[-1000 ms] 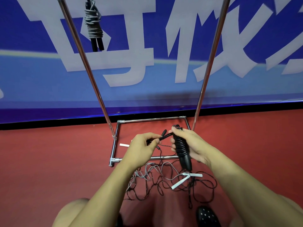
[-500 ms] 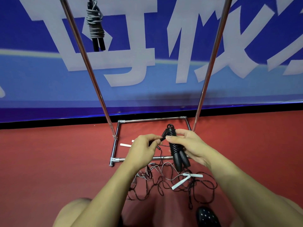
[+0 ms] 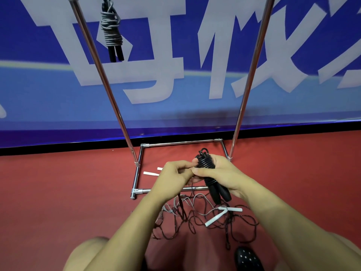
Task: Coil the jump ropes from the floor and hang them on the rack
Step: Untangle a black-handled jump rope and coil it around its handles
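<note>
We hold a black jump rope wound tightly round its two black handles above the red floor, in front of the chrome tube rack. Our right hand curls its fingers round the coiled bundle, handles pointing down. Our left hand pinches at the bundle's upper coils, fingertips close together. Below lie tangled thin ropes with white handles on the floor. A grey rope coiled round black handles hangs near the rack's left pole, against a blue banner with pale characters.
</note>
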The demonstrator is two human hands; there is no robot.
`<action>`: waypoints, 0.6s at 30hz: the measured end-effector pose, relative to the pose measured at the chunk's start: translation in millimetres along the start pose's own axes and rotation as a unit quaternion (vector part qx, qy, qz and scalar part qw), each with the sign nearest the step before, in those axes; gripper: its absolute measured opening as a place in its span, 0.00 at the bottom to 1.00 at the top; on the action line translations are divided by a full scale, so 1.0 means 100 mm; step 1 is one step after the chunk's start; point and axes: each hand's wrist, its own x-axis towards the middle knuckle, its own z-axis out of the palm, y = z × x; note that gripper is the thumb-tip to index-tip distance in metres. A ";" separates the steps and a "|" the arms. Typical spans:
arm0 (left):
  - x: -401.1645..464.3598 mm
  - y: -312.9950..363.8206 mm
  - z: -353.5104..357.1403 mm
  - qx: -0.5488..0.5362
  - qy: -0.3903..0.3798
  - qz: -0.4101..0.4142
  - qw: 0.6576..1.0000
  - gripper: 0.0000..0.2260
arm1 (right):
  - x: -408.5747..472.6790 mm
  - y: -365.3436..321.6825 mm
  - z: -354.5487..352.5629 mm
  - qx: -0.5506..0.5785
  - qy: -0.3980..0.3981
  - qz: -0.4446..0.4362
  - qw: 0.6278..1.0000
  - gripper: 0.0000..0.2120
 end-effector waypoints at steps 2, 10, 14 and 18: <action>-0.01 0.03 -0.02 -0.024 -0.017 -0.040 0.999 0.09 | -0.01 -0.02 0.02 0.006 -0.001 -0.003 1.000 0.18; -0.06 0.00 -0.05 -0.183 -0.203 -0.222 0.936 0.27 | -0.04 -0.19 -0.14 0.036 0.049 -0.026 0.998 0.15; -0.09 -0.03 0.00 -0.243 -0.247 -0.240 0.907 0.28 | -0.04 -0.22 -0.20 0.101 0.062 -0.033 0.992 0.13; -0.09 0.02 0.06 -0.308 -0.170 -0.212 0.912 0.22 | -0.05 -0.25 -0.22 0.102 0.069 -0.025 0.992 0.17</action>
